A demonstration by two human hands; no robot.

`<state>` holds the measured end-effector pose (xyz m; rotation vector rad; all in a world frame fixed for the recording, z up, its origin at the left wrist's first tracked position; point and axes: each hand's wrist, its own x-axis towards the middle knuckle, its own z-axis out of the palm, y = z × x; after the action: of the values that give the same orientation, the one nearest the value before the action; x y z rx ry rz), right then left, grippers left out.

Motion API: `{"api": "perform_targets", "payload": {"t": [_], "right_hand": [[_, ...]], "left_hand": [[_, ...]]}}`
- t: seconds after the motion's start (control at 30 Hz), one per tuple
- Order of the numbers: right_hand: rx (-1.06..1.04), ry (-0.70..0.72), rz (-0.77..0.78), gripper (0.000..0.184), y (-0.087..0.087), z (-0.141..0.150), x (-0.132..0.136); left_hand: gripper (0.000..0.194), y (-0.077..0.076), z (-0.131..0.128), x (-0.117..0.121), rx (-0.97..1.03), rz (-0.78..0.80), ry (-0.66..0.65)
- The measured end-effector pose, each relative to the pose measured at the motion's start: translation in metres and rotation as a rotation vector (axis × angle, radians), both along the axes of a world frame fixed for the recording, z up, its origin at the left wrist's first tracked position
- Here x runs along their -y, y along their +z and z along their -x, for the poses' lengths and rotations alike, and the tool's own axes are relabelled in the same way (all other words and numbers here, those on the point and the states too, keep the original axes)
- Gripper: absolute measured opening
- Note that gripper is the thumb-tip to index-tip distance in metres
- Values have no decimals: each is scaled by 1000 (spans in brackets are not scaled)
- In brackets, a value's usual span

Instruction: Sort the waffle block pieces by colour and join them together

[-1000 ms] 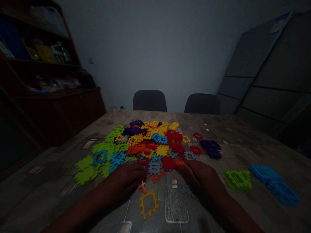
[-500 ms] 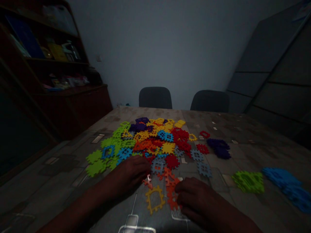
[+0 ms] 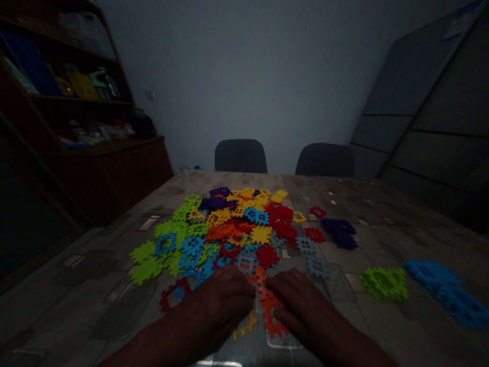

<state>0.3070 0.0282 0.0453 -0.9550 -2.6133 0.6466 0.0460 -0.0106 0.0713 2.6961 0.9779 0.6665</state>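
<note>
While the right hand [image 3: 296,300] is resting its bent fingers on the orange pieces [image 3: 273,318], which are lying flat on the table [image 3: 137,316], the left hand [image 3: 231,295] is curling its fingers just beside them, partly covering the yellow frame [image 3: 245,329]. Whether either hand's fingers are closing on a piece, I cannot tell. A red frame [image 3: 164,300] is lying near the left forearm, the mixed pile [image 3: 229,232] is spreading beyond both hands, and a green stack [image 3: 384,283] is sitting beside a blue stack [image 3: 446,290] well to the right.
</note>
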Motion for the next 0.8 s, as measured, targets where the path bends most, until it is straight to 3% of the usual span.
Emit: {"api": "perform_targets", "payload": {"t": [0.1,0.2,0.4,0.6,0.8], "right_hand": [[-54,-11,-2,51,-13,-1,-3],[-97,-45,39,50,-16,0,-5],[-194,-152,87,36,-8,4,-8],[-294,-278,42,41,2,-2,-16],[-240,-320,182,54,20,0,-8]], "left_hand": [[20,0,-17,12,-58,9,-78],[13,-7,-26,16,-100,-1,-106],[7,-24,-27,12,-131,-68,-110],[7,-27,-26,15,-133,-116,-119],[14,-36,-32,20,-114,-181,-55]]}}
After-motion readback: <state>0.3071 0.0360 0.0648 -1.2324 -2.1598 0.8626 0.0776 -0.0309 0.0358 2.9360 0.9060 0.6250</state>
